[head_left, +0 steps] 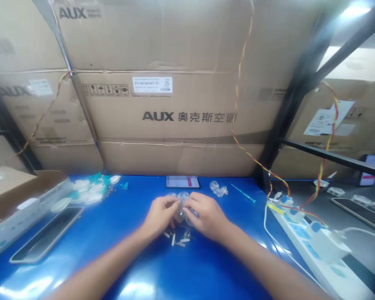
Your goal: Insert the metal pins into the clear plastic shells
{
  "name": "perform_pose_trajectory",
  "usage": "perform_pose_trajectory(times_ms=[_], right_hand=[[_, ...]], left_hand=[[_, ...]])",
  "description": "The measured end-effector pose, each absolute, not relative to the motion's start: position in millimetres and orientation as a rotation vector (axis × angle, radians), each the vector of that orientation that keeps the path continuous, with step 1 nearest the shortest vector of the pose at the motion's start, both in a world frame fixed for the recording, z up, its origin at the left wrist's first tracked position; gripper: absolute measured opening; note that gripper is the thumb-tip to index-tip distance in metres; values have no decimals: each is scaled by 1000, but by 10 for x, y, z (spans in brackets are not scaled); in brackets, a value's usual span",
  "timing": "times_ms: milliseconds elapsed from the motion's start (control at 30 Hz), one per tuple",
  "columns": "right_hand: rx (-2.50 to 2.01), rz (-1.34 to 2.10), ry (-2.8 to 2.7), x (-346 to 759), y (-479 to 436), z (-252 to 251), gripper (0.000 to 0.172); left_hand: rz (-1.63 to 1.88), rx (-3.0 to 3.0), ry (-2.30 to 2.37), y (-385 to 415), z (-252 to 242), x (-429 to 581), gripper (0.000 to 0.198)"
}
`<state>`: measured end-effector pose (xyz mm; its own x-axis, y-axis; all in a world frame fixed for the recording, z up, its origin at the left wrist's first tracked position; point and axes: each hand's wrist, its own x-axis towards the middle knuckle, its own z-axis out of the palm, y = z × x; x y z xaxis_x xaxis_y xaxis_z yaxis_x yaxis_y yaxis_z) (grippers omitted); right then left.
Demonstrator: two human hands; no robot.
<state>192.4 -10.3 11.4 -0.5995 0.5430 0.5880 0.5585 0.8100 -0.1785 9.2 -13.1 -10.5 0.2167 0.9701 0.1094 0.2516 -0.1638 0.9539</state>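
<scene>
Over the middle of the blue table, my left hand (161, 214) and my right hand (204, 214) meet with fingers bent inward. Between their fingertips is a small clear plastic part (181, 213), pinched from both sides; its exact kind is hard to make out. More clear round pieces (183, 195) show just behind the fingers. Several small pale strips (178, 241) lie loose on the table below my hands. A phone (183, 182) with a lit screen stands just beyond them.
Clear plastic parts (218, 188) and a screwdriver (243, 194) lie to the right. White discs and teal pieces (89, 189) are heaped at left, near a dark tray (48, 235) and an open box (28, 212). A power strip (315, 246) with plugs and cables runs along the right edge.
</scene>
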Motion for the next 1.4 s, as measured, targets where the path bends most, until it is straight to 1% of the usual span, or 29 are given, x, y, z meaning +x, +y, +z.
perform_pose_trajectory(times_ms=[167,367,533,667,800,1400], right_hand=[[-800,23,-2319,1902,-159,149,15],[-1007,-9,-2215,1932,-84,98,8],[-1060,138,-2108,1964,0,57,17],[-1003,230,-2144,1950,4,42,13],[-1000,244,-2138,1943,5,36,15],[-1008,195,-2156,1926,2,-11,16]], left_hand=[[1230,1678,1380,-125,-53,36,38],[1258,1497,1238,-42,-44,-7,43],[1196,1465,1065,-70,-49,48,43],[1158,1481,997,-96,-53,79,45],[1175,1442,1001,-79,-47,74,49],[1142,1557,1084,-40,-159,65,34]])
